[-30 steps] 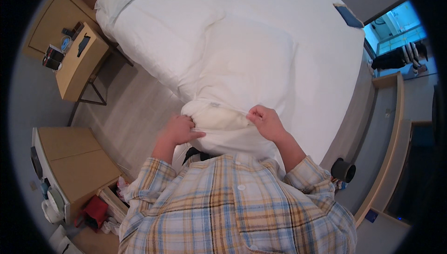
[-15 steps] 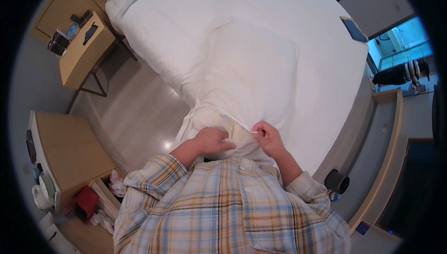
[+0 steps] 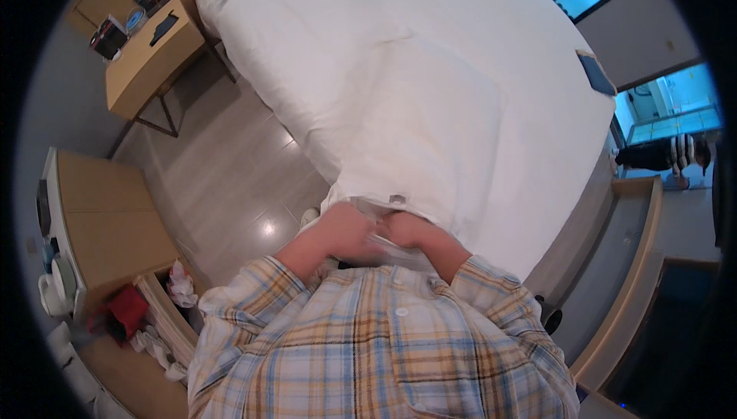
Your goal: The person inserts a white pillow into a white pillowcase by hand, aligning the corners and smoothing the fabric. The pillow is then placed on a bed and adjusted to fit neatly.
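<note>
A white pillowcase (image 3: 430, 143) lies on the near part of the bed, bulging with a pillow inside. Its open end faces me, and a small grey label (image 3: 397, 199) shows close to the opening. My left hand (image 3: 345, 233) is at the left side of that end, its fingers smeared by motion. Reaching across from the right, my right hand (image 3: 411, 231) meets it at the opening. The right fingers are tucked into the cloth and mostly hidden, so their grip does not show. White fabric hangs below both hands, close to my plaid shirt.
The bed (image 3: 537, 150) with white bedding fills the middle, a blue cloth item (image 3: 595, 74) on its far right edge. Left are a wooden desk (image 3: 153, 62) and a cabinet (image 3: 107, 189) with an open drawer. A dark bin (image 3: 550, 316) stands right. A person (image 3: 660, 156) appears far right.
My right hand has moved left from the pillowcase's edge to beside my left hand. The pillow visible in the opening is now covered by cloth. The view has shifted slightly.
</note>
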`<act>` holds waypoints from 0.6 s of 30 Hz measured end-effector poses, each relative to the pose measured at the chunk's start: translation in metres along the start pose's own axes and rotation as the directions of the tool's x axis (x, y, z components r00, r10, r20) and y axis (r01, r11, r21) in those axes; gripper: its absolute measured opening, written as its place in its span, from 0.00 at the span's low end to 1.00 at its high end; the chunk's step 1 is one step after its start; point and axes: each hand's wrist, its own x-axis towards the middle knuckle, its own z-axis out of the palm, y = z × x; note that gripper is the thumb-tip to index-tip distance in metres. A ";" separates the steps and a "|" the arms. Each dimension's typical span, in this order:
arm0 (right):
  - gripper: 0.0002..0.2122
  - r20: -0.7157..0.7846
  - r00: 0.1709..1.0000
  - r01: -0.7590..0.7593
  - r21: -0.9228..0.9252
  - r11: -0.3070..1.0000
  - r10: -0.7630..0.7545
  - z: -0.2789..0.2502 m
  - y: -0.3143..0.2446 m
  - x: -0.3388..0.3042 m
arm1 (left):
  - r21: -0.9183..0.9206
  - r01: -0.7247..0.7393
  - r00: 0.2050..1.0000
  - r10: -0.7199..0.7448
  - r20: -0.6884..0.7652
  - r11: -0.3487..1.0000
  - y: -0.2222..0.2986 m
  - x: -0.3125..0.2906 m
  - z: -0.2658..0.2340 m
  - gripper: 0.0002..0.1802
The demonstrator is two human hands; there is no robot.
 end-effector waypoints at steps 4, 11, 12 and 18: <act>0.16 -0.192 0.966 0.194 0.089 0.977 -0.174 0.024 -0.001 0.017 | -0.017 0.043 0.992 -0.045 -0.116 0.999 -0.037 -0.015 -0.007 0.17; 0.13 -0.607 0.792 0.353 0.375 0.857 -0.061 0.035 -0.001 -0.002 | -0.149 -0.050 0.869 -0.031 -0.494 0.988 -0.050 0.011 0.024 0.13; 0.13 -0.704 0.707 0.381 0.299 0.875 -0.067 0.037 0.002 -0.013 | -0.177 0.013 0.861 -0.101 -0.498 0.984 -0.053 0.013 0.027 0.14; 0.15 -0.942 0.326 -0.088 0.058 0.994 0.083 0.046 0.030 -0.049 | -0.345 0.160 0.704 -0.352 -0.617 0.925 -0.060 0.025 0.042 0.11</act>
